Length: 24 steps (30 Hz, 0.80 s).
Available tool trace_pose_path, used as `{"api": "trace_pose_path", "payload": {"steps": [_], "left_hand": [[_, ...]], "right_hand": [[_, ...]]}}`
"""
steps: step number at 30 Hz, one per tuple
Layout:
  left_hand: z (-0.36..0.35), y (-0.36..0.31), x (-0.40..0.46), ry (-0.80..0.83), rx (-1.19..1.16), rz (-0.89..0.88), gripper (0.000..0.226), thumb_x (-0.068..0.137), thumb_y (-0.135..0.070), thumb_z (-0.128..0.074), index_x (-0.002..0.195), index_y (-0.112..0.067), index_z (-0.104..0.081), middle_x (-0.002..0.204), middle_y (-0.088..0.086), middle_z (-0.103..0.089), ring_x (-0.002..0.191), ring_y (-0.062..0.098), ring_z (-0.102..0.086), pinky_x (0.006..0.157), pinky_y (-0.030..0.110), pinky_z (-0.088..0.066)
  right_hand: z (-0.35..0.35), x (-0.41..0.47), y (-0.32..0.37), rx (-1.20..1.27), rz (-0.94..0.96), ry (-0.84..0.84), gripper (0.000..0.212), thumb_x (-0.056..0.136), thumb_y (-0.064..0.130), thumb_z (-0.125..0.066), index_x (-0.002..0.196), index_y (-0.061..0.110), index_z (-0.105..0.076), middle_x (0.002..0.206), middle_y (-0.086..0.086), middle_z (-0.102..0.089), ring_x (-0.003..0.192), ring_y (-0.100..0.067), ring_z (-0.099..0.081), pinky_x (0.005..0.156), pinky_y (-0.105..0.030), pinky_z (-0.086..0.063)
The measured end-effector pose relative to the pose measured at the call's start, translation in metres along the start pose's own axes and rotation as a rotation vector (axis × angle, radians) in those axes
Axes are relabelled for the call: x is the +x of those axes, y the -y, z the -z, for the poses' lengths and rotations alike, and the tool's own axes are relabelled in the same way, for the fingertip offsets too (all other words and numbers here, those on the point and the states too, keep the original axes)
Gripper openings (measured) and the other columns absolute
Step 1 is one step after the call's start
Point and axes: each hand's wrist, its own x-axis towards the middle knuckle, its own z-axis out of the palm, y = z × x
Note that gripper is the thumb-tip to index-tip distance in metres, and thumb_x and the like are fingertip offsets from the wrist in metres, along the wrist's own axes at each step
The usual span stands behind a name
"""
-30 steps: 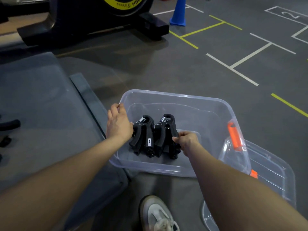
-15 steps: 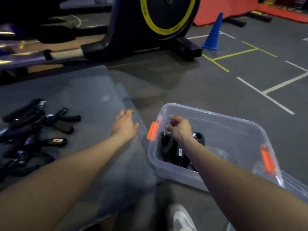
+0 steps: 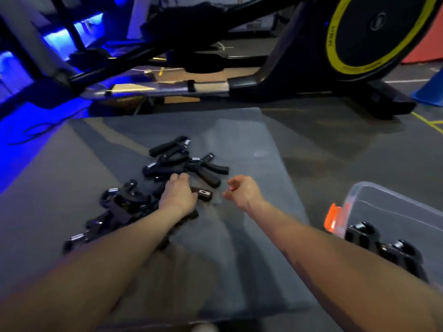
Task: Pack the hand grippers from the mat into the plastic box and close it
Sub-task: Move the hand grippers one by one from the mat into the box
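Now my left hand (image 3: 178,196) curls its fingers onto the hand grippers (image 3: 182,161) at frame centre, handles pointing rightward; my right hand (image 3: 242,190), loosely curled and empty, hovers just right.

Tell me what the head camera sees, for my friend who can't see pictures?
A person's left hand reaches into a pile of black spring hand grippers on a grey floor mat, while the right hand hovers beside it, fingers loosely curled and holding nothing. At the right, a clear plastic box with an orange latch already holds some grippers.

Hand grippers (image 3: 167,178) on mat (image 3: 239,144); box (image 3: 395,207) rightward
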Motion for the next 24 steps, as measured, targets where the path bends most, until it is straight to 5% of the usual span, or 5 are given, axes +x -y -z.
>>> {"api": "trace_pose_path", "payload": {"steps": [7,11,18,24], "left_hand": [[0.013,0.039,0.035,-0.074,-0.145,0.114,0.048,0.090,-0.028,-0.056,0.130,-0.006,-0.041,0.136,0.014,-0.037,0.126,0.032,-0.042,0.104,0.041,-0.037],[0.017,0.052,0.058,-0.126,-0.053,-0.002,0.051,0.092,-0.021,-0.052,0.139,-0.009,-0.035,0.145,0.009,-0.032,0.134,0.029,-0.035,0.108,0.041,-0.033],[-0.002,0.054,0.088,0.026,0.020,-0.136,0.062,0.093,-0.023,-0.051,0.147,-0.016,-0.022,0.157,-0.001,-0.016,0.145,0.018,-0.018,0.117,0.034,-0.021],[-0.016,0.045,0.109,0.059,0.090,-0.148,0.051,0.088,-0.023,-0.060,0.135,-0.013,-0.043,0.142,0.009,-0.040,0.134,0.030,-0.030,0.112,0.033,-0.026]], "right_hand": [[-0.041,0.024,0.009,0.011,-0.043,0.033,0.037,0.080,0.006,-0.071,0.115,0.002,-0.059,0.076,0.001,-0.051,0.078,-0.015,-0.050,0.055,-0.009,-0.032],[-0.045,0.041,0.010,0.049,-0.068,0.002,0.037,0.079,0.005,-0.072,0.113,0.000,-0.058,0.067,0.006,-0.045,0.077,-0.015,-0.049,0.058,-0.014,-0.037],[-0.056,0.061,0.014,0.081,-0.045,0.011,0.034,0.080,0.005,-0.070,0.112,0.002,-0.059,0.076,0.001,-0.052,0.082,-0.015,-0.051,0.075,-0.021,-0.038],[-0.061,0.064,0.001,0.096,-0.058,0.012,0.029,0.079,0.003,-0.070,0.106,0.003,-0.061,0.063,0.006,-0.048,0.072,-0.016,-0.051,0.060,-0.019,-0.040]]}}
